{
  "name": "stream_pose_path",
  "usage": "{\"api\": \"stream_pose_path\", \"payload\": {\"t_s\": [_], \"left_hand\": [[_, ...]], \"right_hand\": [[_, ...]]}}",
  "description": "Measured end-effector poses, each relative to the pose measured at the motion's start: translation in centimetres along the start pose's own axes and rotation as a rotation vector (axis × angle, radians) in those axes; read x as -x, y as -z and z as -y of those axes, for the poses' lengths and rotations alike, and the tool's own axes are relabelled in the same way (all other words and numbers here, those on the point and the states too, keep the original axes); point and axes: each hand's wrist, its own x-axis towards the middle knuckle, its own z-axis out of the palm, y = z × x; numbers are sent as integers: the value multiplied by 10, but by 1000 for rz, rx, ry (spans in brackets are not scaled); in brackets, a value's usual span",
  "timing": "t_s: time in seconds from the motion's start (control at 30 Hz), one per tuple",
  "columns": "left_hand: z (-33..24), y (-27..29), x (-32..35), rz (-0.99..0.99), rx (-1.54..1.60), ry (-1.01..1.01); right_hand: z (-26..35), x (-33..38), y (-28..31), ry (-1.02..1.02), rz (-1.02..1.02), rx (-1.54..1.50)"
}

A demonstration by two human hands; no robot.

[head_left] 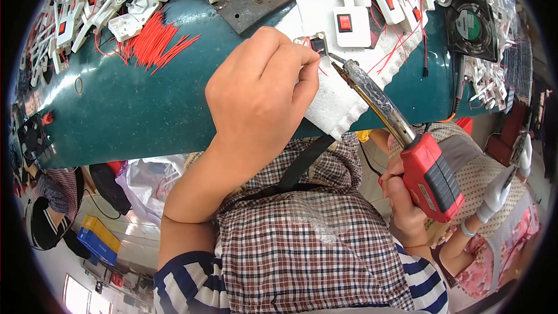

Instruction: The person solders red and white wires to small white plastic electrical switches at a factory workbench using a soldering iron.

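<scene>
My left hand [261, 90] is closed in a pinch over the white foam sheet [334, 107], with a thin red wire at its fingertips. Just beyond the fingertips lies a small white plastic housing with a black switch [317, 44] in it. In my right hand [402, 200] is a red soldering gun [427, 174], slanting up and left. Its narrow tip reaches the switch beside my left fingertips; whether it touches metal is too small to tell. A white housing with a red rocker switch [344, 21] lies just past the work.
On the green table [128, 122] lies a bundle of red wires [152, 40]. White switch housings and cables [87, 9] pile up at the back left. A dark metal plate [250, 9] sits behind, a black fan [474, 28] at right. Another person's gloved hand [494, 197] shows at right.
</scene>
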Motion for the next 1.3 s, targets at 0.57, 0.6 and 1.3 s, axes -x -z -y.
{"api": "stream_pose_path", "payload": {"t_s": [0.57, 0.6, 1.3], "left_hand": [[3, 4, -1, 25, 32, -46], [3, 4, -1, 25, 35, -45], [4, 7, -3, 32, -2, -85]], "right_hand": [[3, 2, 0, -43, -15, 90], [5, 2, -2, -106, -28, -30], [7, -4, 14, -12, 68, 184]]}}
